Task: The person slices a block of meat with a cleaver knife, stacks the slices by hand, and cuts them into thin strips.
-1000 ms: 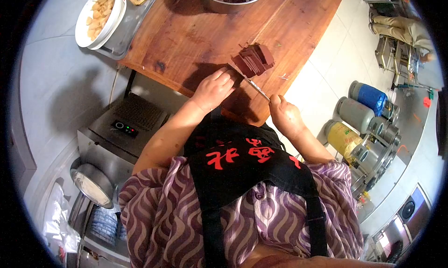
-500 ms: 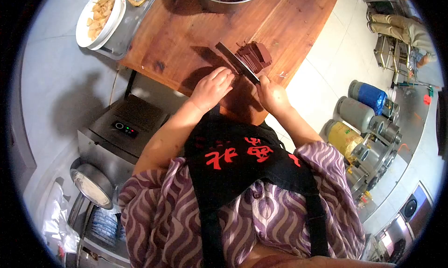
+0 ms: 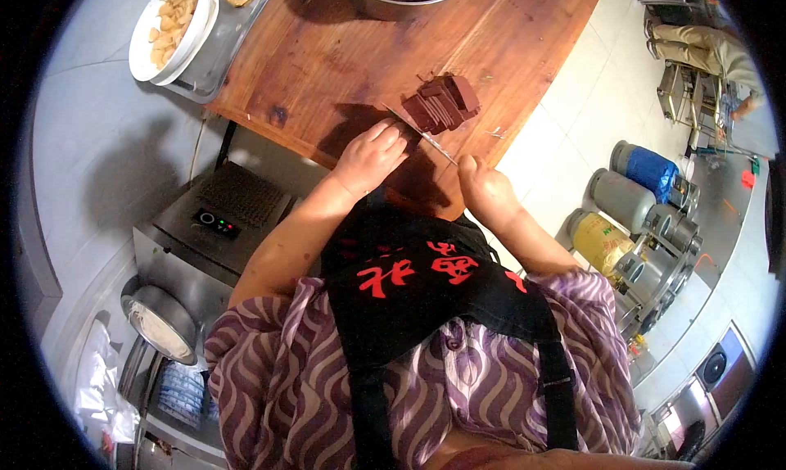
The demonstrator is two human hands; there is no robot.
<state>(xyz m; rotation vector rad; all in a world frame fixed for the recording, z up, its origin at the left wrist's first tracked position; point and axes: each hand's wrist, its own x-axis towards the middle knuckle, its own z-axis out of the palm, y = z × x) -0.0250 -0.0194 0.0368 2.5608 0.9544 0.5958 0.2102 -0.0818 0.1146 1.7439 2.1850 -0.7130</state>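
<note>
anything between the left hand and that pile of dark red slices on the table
Yes, the knife in the right hand: its blade stands between the left hand and the dark red slices.

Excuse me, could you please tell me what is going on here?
At a reddish-brown wooden table, a person's bare right hand grips a long-bladed metal knife. The bare left hand curls close beside the knife; what lies beneath it is unclear. Dark brown, flat slices lie overlapping just beyond the knife.
</note>
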